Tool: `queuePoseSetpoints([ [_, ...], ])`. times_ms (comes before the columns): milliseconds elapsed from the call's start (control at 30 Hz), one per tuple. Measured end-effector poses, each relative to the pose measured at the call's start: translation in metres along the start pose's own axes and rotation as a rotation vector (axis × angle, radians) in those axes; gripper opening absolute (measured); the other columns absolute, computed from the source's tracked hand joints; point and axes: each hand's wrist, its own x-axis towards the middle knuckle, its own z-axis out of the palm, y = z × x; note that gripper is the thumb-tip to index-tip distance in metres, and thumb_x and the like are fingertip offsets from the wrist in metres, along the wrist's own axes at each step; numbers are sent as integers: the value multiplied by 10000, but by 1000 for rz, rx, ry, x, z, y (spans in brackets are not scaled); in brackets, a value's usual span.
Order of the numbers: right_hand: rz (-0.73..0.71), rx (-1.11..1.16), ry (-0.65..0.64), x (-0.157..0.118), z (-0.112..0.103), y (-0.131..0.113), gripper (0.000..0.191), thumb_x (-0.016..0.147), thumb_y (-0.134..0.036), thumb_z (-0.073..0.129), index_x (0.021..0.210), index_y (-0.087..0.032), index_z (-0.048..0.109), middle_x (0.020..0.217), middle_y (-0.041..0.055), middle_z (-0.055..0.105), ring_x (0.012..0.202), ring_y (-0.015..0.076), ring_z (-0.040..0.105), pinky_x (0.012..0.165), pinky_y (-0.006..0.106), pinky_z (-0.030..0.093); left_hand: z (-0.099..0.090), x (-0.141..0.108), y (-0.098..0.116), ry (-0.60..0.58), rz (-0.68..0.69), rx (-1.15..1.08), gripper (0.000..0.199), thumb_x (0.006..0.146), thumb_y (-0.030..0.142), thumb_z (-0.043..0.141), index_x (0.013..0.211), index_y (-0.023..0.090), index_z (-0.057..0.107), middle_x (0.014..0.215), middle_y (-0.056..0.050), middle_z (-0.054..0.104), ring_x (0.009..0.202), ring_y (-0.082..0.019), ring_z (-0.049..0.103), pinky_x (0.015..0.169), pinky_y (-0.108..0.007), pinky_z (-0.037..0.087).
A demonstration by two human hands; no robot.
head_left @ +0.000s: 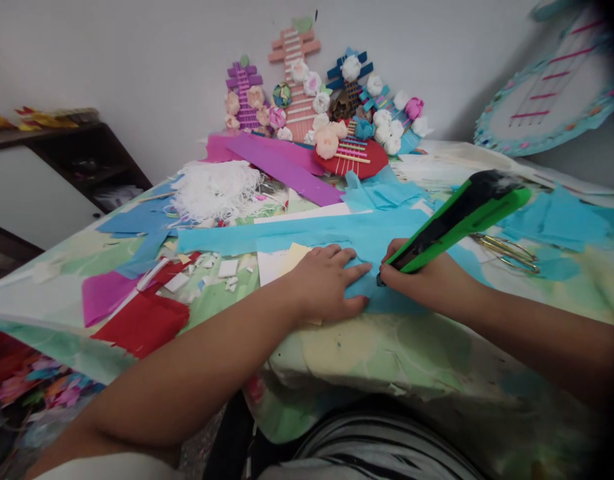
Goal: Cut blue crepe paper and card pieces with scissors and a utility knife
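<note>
Pinches green-and-black tool (459, 221) (tip down) in right hand (424, 280), over blue paper (381, 235); spreads left hand (329, 283) flat, fingers on that paper; has gold scissors (509, 253) beyond right hand.

One green-and-black tool (449, 223) is in the right hand (419, 277), one pair of gold scissors (511, 255) right of it, one white string pile (217, 191) beyond the left hand (327, 283).

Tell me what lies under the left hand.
The left hand rests partly on flat light-blue paper; pale-yellow paper peeks out beside it. Whatever the palm covers is hidden.
</note>
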Motion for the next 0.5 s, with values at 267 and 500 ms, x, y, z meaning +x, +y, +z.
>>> queuePoseSetpoints([
  [267,78,58,30,0,-11,-5,126,690,-318,484,645,-201,497,584,-11,548,539,120,486,518,253,368,-2,-1,0,23,13,20,567,779,510,340,1264,218,371,1274,-110,386,1152,-295,333,910,-452,278],
  [500,165,157,89,14,-24,-9,309,673,-446,502,520,-189,422,423,-35,415,400,81,378,402,235,291,-4,-5,6,-7,-40,13,650,782,550,316,1295,152,318,1342,-133,306,1224,-304,239,974,-482,184],
])
